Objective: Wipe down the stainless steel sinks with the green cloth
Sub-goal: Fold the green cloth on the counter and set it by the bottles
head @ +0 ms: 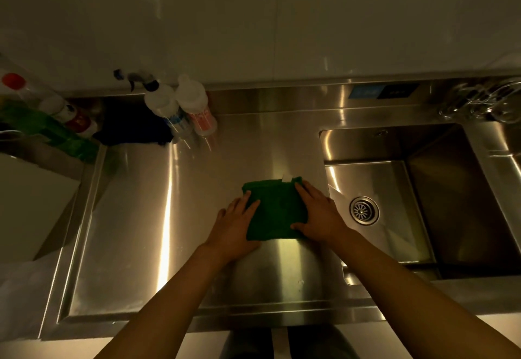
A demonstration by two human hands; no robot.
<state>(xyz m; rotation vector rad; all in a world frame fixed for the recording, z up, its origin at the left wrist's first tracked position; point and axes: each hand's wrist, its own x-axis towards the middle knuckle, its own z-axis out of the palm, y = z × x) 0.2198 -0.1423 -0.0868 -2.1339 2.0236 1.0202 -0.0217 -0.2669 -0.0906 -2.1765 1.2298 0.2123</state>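
A folded green cloth [275, 208] with a small white tag at its far edge lies flat on the stainless steel drainboard [174, 217], just left of the sink basin. My left hand [236, 225] rests on the cloth's left edge with straight fingers. My right hand [320, 213] lies flat on its right edge, thumb along the near side. The deep steel sink [423, 178] sits to the right, its round drain [364, 210] close to my right hand.
A spray bottle [163, 105] and a white bottle [196, 105] stand at the back of the drainboard beside a dark cloth [132, 127]. Green packaging and small bottles [50, 124] crowd the far left. A tap [479, 99] sits at the back right.
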